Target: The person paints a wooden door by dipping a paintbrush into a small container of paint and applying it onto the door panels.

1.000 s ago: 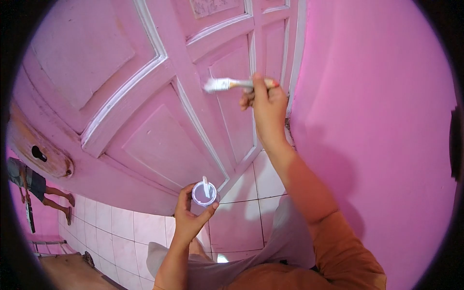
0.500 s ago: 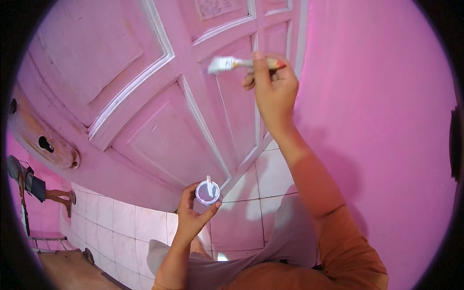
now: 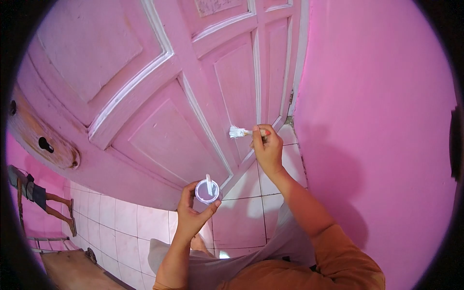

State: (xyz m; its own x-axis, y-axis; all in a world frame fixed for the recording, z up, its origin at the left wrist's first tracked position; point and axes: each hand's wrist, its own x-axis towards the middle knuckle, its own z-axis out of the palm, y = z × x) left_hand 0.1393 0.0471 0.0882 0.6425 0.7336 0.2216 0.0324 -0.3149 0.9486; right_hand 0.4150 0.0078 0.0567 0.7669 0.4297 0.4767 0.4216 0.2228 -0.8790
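A brush [image 3: 237, 132] juts left from the right hand's [image 3: 268, 147] pinched fingers, bristles before the pink door [image 3: 159, 140]; lower and left of those fingers, the left hand [image 3: 193, 215] grips a cup [image 3: 208, 201] holding a stick [image 3: 209, 185].

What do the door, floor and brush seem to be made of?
Door: probably wood, painted pink; worn brown surrounds the keyhole.
Floor: likely ceramic tile, shiny, laid in a square grid.
Brush: white-coated bristles, fibre unclear; tan handle, perhaps wood.

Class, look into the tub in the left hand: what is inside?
A whitish stick leans inside the tub, its top past the rim, in what looks like greyish paint. The bottom beneath is hidden.
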